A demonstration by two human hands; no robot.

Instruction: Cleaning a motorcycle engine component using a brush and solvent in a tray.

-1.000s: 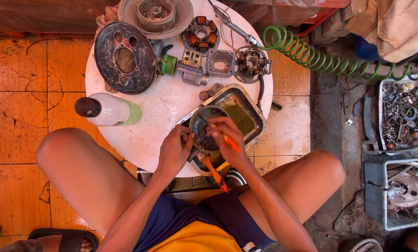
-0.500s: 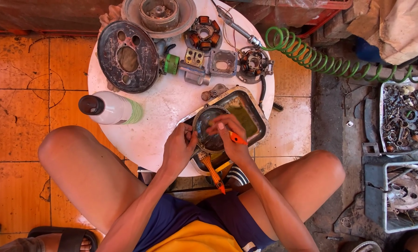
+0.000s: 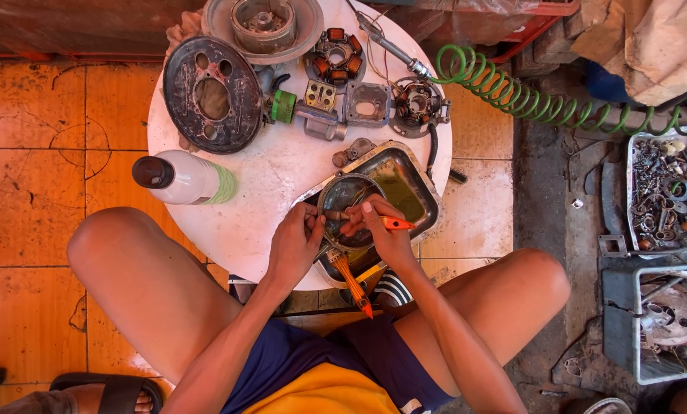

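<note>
1. A round metal part [image 3: 349, 208] is held over a metal tray [image 3: 416, 178] at the near edge of a round white table [image 3: 270, 180]
2. The part's left rim is gripped by the left hand [image 3: 293, 245], whose fingers are curled closed around it
3. An orange-handled tool [image 3: 389, 223] is clasped in the right hand [image 3: 382, 234], the fingers being closed on the handle and its tip laid against the part
4. A second orange-handled tool [image 3: 351, 284] is seen below the hands, slanting down from the tray's near edge; whether it is touched by either hand cannot be told
5. Murky yellowish liquid is contained in the tray's far half
6. A white bottle [image 3: 186, 178] with a dark cap is laid on its side at the table's left edge, well apart from the hands
7. A large dark perforated disc [image 3: 211, 93] and several small engine parts are spread over the far half of the table
8. A green coiled hose [image 3: 527, 96] is stretched from the table to the right
</note>
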